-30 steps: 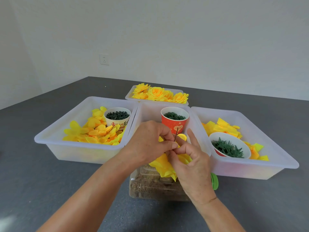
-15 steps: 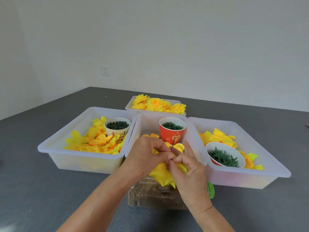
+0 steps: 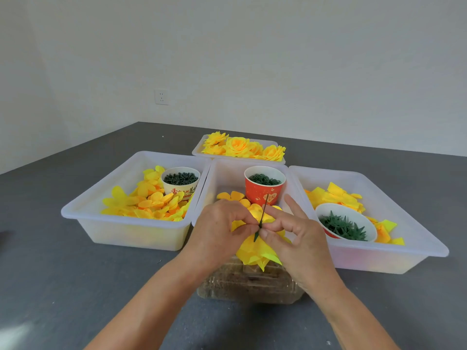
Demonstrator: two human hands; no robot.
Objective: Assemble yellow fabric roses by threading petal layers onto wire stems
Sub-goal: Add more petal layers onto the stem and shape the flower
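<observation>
**Petals mid-thread on the stem, both hands pinching**

Plain pale wall w/ 1 socket (image 3: 161, 97) behind a grey table (image 3: 50, 286). 4 clear bins on it: left bin (image 3: 83, 218) holds loose yellow petals (image 3: 149, 200) plus a cream cup (image 3: 181, 184) of dark green bits; middle bin (image 3: 222, 173) has a red cup (image 3: 264, 190) of green rings; right bin (image 3: 404, 251) has yellow fabric pieces and a white bowl (image 3: 326, 210) of green leaf parts; far bin (image 3: 274, 144) carries finished roses (image 3: 240, 146).

Near centre, the left hand (image 3: 217, 228) grips the yellow petal bunch (image 3: 257, 253), thumb and forefinger pinched right at the wire stem (image 3: 262, 215). The right hand (image 3: 298, 236) pinches the same stem from the right, index finger sticking out straight. The stem runs roughly upright, tilted a bit, its top in front of the red cup, its green lower end poking out below the fingers. The bunch hangs over a clear box (image 3: 250, 284) on the near table.

Risks from here, as I judge it:
- Thin wire, small pinch: if either grip eases, the layers could slide off or bunch crooked.
- Pushing fabric too hard may tear the petal's centre hole; can't see that hole, fingers cover it.
- Wire tip sits close to the fingertips, so a slip could prick.
- Red cup is just beyond the hands; a jerk could tip it.
</observation>
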